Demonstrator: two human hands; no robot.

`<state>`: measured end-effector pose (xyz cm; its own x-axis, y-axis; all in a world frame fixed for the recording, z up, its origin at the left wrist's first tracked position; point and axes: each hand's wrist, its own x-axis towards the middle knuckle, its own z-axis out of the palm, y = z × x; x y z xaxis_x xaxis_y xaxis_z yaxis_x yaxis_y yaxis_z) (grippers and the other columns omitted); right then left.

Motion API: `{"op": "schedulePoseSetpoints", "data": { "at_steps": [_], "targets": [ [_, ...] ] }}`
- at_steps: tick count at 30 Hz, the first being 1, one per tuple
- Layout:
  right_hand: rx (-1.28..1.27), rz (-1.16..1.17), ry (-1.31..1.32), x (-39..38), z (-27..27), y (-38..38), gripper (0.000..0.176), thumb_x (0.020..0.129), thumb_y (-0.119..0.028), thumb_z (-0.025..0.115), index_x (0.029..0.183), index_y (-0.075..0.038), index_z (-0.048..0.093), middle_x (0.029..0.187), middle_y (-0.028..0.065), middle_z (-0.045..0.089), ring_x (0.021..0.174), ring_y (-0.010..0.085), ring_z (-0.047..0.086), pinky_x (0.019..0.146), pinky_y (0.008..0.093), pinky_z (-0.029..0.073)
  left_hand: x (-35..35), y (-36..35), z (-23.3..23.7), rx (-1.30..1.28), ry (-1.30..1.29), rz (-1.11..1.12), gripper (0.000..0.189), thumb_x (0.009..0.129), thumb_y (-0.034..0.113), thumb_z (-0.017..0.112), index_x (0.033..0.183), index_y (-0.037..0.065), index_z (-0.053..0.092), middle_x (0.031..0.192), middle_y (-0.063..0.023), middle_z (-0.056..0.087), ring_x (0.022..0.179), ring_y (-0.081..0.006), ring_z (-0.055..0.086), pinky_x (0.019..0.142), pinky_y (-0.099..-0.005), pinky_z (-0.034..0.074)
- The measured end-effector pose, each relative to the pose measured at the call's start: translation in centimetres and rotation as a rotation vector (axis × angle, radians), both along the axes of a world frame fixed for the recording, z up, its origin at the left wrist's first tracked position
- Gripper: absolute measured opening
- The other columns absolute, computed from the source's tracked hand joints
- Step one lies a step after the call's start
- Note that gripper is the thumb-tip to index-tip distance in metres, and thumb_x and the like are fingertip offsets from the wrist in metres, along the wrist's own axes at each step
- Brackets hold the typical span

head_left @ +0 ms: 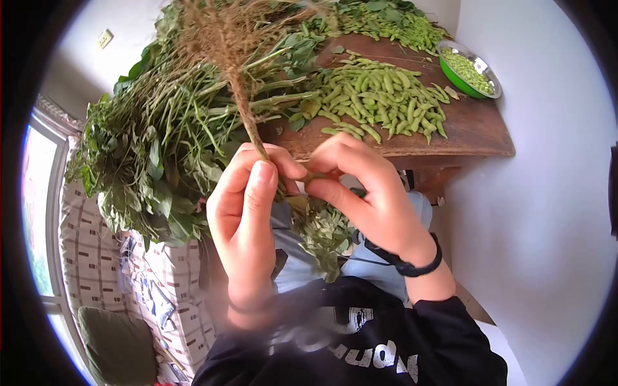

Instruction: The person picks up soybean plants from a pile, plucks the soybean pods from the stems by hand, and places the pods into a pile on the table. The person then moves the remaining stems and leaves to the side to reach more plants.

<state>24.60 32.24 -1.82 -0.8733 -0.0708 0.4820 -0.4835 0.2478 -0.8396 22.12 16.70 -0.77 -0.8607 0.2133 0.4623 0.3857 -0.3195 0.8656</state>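
A soybean plant (243, 103) is held roots up, its brown roots towards the top of the view and its leaves (325, 241) hanging below my hands. My left hand (244, 202) is closed around the stem, thumb on the near side. Close beside it, my right hand (364, 186) is closed in a pinch on a small greenish piece of the plant; whether it is a pod or a bit of stem is hard to tell. A black band circles the right wrist.
Ahead, a brown wooden table (476, 132) bears a pile of green pods (380, 96). At its right edge stands a green-sided bowl (460, 80) of shelled beans. Uprooted plants (161, 128) heap up on the left, with more greenery (393, 22) at the back. A white wall (541, 161) bounds the right.
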Motion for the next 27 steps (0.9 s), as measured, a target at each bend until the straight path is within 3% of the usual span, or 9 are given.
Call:
{"op": "schedulePoseSetpoints", "data": {
  "at_steps": [4,17,19,20,21,23,25,26,27],
  "targets": [
    [0.295,-0.34,0.366,0.7,-1.7,-1.6,0.023,0.07,-0.006,0.076,0.09,-0.006,0.064,0.087,0.0057,0.058,0.075,0.026,0.056,0.065,0.0369,0.045,0.4,-0.6,-0.6,0.09,-0.112,-0.029,0.018,0.098,0.007,0.047,0.091,-0.005,0.059,0.09,-0.0076,0.058,0.079,-0.0118,0.051,0.072,-0.0249,0.041],
    [0.619,-0.582,0.435,3.4,-3.4,0.6,0.031,0.068,-0.008,0.079,0.095,-0.012,0.065,0.089,0.0016,0.06,0.075,0.0249,0.054,0.065,0.0365,0.043,0.9,1.2,-3.4,0.135,-0.27,-0.178,0.021,0.097,0.014,0.052,0.087,-0.002,0.061,0.092,-0.0085,0.058,0.084,-0.0145,0.052,0.077,-0.0275,0.04],
    [0.601,-0.616,0.42,4.3,-3.4,1.0,0.023,0.074,-0.002,0.073,0.095,-0.007,0.064,0.09,0.0068,0.06,0.077,0.0248,0.055,0.067,0.0367,0.045,0.6,1.7,-4.2,0.215,-0.24,-0.072,0.018,0.096,0.011,0.052,0.082,0.001,0.057,0.088,-0.007,0.056,0.074,-0.0126,0.05,0.069,-0.0251,0.04],
    [0.521,-0.808,0.333,5.4,-3.5,1.9,0.021,0.076,0.004,0.068,0.095,-0.003,0.062,0.09,0.0086,0.059,0.077,0.0236,0.054,0.067,0.0351,0.045,-1.0,-0.3,-4.2,0.077,-0.172,0.21,0.019,0.097,0.011,0.05,0.079,0.004,0.054,0.086,-0.0049,0.055,0.068,-0.0101,0.047,0.064,-0.0228,0.039],
    [0.429,-0.992,0.249,6.8,-3.6,3.0,0.019,0.078,0.01,0.063,0.095,0.0,0.061,0.091,0.0103,0.059,0.076,0.0223,0.053,0.066,0.0335,0.046,-2.7,-1.5,-3.6,0.359,-0.188,0.235,0.021,0.098,0.013,0.049,0.078,0.007,0.053,0.084,-0.0024,0.055,0.066,-0.0081,0.044,0.062,-0.0215,0.038],
    [0.311,-1.051,0.361,9.1,-3.9,4.2,0.006,0.087,0.004,0.056,0.092,0.002,0.058,0.09,0.0101,0.056,0.077,0.0221,0.052,0.07,0.0351,0.047,-4.5,-3.1,-4.3,0.264,-0.165,0.17,0.019,0.1,0.017,0.05,0.091,0.004,0.06,0.086,-0.0007,0.058,0.072,-0.007,0.049,0.064,-0.0218,0.04],
    [0.477,-0.956,0.855,10.0,0.1,3.8,0.012,0.093,-0.008,0.051,0.087,0.001,0.055,0.084,0.0075,0.055,0.076,0.0228,0.052,0.073,0.0372,0.047,-5.8,-3.0,-5.2,0.175,-0.137,0.159,0.019,0.1,0.018,0.051,0.099,0.002,0.062,0.089,-0.0005,0.059,0.076,-0.0066,0.051,0.066,-0.0215,0.041],
    [0.319,-0.859,1.08,10.7,0.9,5.0,0.018,0.095,-0.014,0.048,0.086,0.0,0.055,0.082,0.0067,0.054,0.077,0.0228,0.053,0.075,0.0381,0.048,-6.1,-2.9,-5.1,0.181,-0.122,0.127,0.019,0.099,0.017,0.052,0.102,0.002,0.063,0.091,-0.0001,0.059,0.078,-0.0061,0.051,0.067,-0.0213,0.041],
    [0.155,-0.753,1.295,10.9,1.8,5.7,0.023,0.097,-0.02,0.045,0.085,-0.002,0.055,0.08,0.0059,0.054,0.078,0.0228,0.055,0.077,0.039,0.048,-5.8,-2.4,-4.1,0.25,-0.194,0.098,0.018,0.097,0.01,0.051,0.093,-0.003,0.063,0.094,-0.0043,0.059,0.09,-0.0115,0.049,0.086,-0.0259,0.035]
  ]
}}
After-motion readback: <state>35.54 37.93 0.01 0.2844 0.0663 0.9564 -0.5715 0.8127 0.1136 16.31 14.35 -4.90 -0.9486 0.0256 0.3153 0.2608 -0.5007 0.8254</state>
